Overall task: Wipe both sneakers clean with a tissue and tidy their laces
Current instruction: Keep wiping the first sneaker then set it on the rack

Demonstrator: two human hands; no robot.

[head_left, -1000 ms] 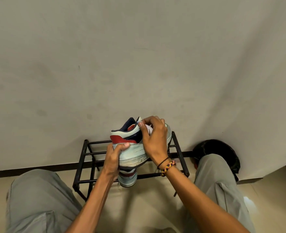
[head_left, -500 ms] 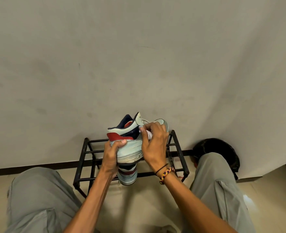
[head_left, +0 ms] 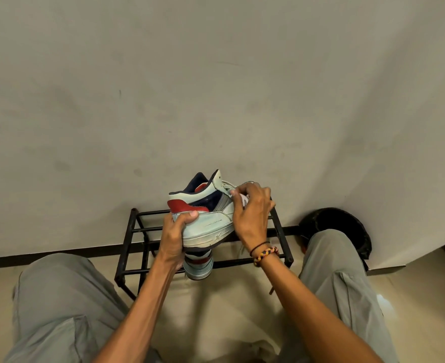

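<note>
Sneaker [head_left: 205, 218] held above the rack [head_left: 133, 242].
Its heel is gripped by the left hand [head_left: 175, 235]; a tissue [head_left: 243, 199] is pinched against its laces by the right hand [head_left: 251, 213].

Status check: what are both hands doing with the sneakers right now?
Left hand grips raised sneaker at heel. Right hand pinches white tissue near laces. Second sneaker on black rack. Nothing in the way.

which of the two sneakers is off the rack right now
The upper sneaker, gripped at the heel by the left hand; the other sneaker sits below it on the rack.
</note>
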